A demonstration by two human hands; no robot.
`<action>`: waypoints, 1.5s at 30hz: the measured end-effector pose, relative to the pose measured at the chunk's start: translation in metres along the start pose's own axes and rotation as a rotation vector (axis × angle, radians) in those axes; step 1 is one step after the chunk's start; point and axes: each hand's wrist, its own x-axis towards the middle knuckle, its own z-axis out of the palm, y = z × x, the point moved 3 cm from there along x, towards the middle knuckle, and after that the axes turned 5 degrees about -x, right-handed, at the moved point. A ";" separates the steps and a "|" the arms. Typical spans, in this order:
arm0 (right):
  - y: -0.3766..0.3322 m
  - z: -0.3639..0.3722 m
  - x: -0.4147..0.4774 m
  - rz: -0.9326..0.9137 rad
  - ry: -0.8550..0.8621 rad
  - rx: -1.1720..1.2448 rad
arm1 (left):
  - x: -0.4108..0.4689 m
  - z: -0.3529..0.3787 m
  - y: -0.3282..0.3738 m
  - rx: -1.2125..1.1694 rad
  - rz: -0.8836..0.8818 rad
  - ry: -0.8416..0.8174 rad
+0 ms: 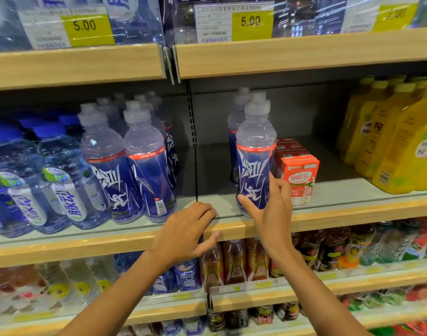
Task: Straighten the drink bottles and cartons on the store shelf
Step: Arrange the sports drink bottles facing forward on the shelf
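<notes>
Gripping 1 blue bottle (pixel 254 146), R hand (pixel 271 209), 4 red cartons (pixel 301 175) beside

The bottle (pixel 254 163) in the fingers (pixel 276 190) of the right hand (pixel 271 214) was blue with white marks; the carton (pixel 301 177) beside them, orange.

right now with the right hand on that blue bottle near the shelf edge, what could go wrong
1. The right hand grips the blue bottle low down, near its base, so its tall top could tip, perhaps into the bottle behind or the red carton beside it.
2. The blue bottle stands close to the shelf's front edge; a pull toward you might slide it off.
</notes>
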 end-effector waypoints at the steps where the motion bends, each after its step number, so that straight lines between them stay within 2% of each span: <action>1: -0.002 0.001 0.002 0.008 -0.001 -0.017 | 0.000 0.000 0.000 0.001 -0.002 -0.003; 15: -0.007 0.027 0.032 0.099 0.021 -0.098 | 0.000 0.001 0.000 -0.025 -0.019 -0.006; 24: -0.001 0.032 0.047 0.153 -0.072 -0.063 | 0.000 -0.007 0.003 -0.063 -0.020 -0.014; 27: -0.010 0.023 0.024 0.070 0.016 -0.090 | -0.011 -0.012 0.009 -0.070 0.001 0.081; 30: -0.030 0.016 -0.007 -0.096 0.118 -0.014 | -0.046 -0.016 0.005 0.008 0.055 0.272; 33: -0.053 0.031 -0.020 -0.146 -0.051 0.148 | -0.081 -0.024 -0.019 0.145 0.039 0.345; 38: -0.093 0.080 -0.023 -0.055 -0.338 0.360 | -0.104 -0.031 -0.066 0.259 -0.003 0.276; 42: -0.111 0.118 -0.020 0.000 -0.430 0.402 | -0.106 -0.022 -0.079 0.364 0.050 0.246; 45: -0.117 0.137 -0.014 0.041 -0.416 0.380 | -0.111 -0.014 -0.084 0.411 0.076 0.260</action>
